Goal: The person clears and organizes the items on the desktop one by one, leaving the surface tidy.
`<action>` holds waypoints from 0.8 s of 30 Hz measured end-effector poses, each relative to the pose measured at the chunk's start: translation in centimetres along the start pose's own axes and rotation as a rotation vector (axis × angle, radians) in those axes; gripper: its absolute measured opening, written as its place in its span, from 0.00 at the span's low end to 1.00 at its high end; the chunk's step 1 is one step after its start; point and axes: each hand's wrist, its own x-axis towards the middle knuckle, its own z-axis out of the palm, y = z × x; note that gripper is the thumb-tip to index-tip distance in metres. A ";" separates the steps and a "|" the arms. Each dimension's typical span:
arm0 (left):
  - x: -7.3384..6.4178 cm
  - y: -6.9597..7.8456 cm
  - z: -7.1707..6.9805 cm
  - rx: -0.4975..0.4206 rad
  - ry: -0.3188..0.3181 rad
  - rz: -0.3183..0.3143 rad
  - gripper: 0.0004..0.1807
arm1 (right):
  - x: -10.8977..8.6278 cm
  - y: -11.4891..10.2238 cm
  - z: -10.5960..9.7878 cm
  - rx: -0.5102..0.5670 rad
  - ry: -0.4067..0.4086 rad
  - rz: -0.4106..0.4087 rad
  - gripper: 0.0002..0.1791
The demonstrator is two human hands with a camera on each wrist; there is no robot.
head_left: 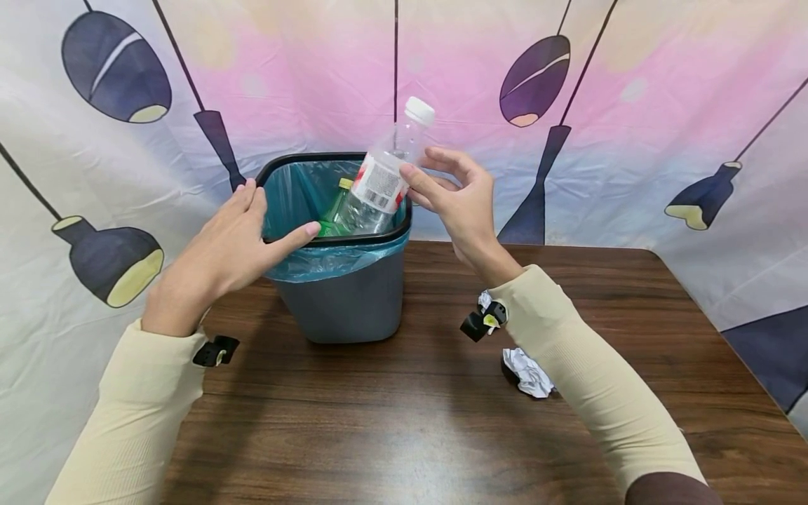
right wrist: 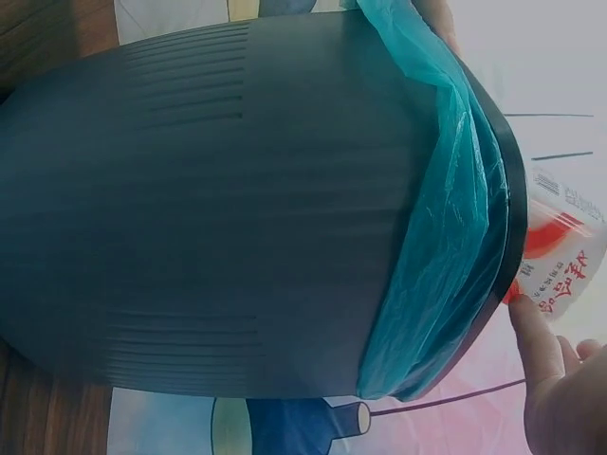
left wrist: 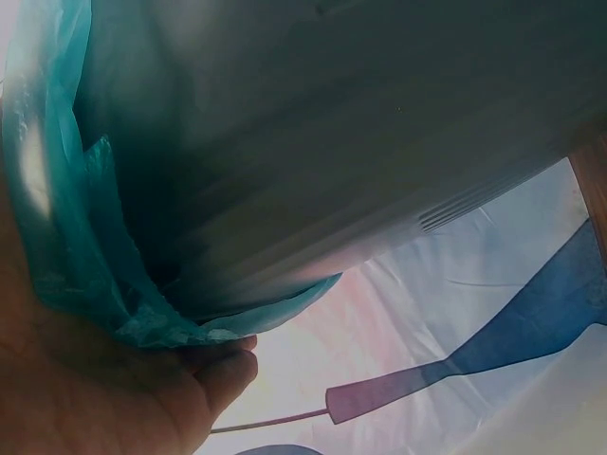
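In the head view a clear plastic bottle (head_left: 379,181) with a white cap and a red-and-white label leans to the right inside a grey trash bin (head_left: 344,301). A green bottle (head_left: 334,214) with a yellow cap lies beside it. My right hand (head_left: 457,189) is at the clear bottle's right side, with the thumb over its label and the fingers loosely bent. In the right wrist view one finger of it meets the label just above the rim. My left hand (head_left: 233,245) rests on the bin's left rim, fingers extended, thumb along the front edge.
A blue bag (head_left: 328,263) lines the bin and folds over its rim. On the brown wooden table (head_left: 379,407), a crumpled white paper ball (head_left: 529,373) lies by my right forearm, with another white scrap (head_left: 485,300) near the wrist. A printed curtain (head_left: 303,77) hangs behind.
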 end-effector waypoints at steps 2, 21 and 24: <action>0.0 0.0 0.0 -0.001 -0.001 -0.002 0.65 | 0.0 0.0 0.0 -0.005 0.006 -0.004 0.23; 0.1 0.0 0.0 -0.003 -0.004 -0.003 0.64 | 0.4 -0.5 -0.9 -0.035 0.032 -0.014 0.21; 0.0 0.0 0.0 -0.003 -0.004 -0.004 0.64 | 0.4 -0.6 -1.2 -0.049 0.033 -0.020 0.21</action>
